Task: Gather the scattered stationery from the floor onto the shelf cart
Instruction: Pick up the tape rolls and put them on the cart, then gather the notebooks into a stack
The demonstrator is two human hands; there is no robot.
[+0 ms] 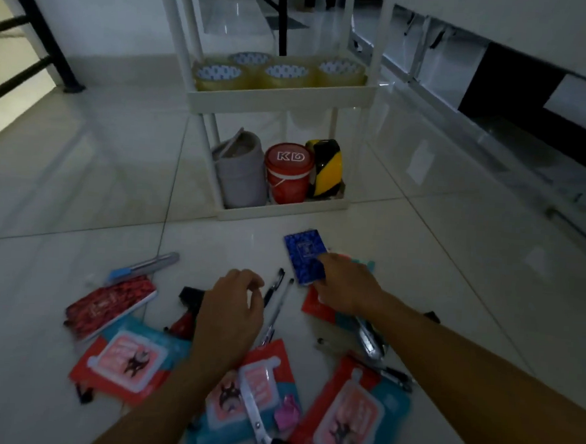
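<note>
Stationery lies scattered on the white tiled floor before a white shelf cart (278,99). My right hand (346,283) grips the near end of a small blue notebook (303,256). My left hand (231,307) hovers over black pens (279,289) with fingers loosely curled, holding nothing. A red notebook (108,305) lies at the left, a blue utility knife (143,267) beyond it. Several red-and-blue packets (129,359) and scissors (255,415) lie close to me.
The cart's middle tray holds several clear tape rolls (218,76). Its bottom tray carries a grey roll (243,170), a red tub (287,173) and yellow-black tape (327,169). A black railing (39,31) stands at the left, white furniture (500,63) at the right.
</note>
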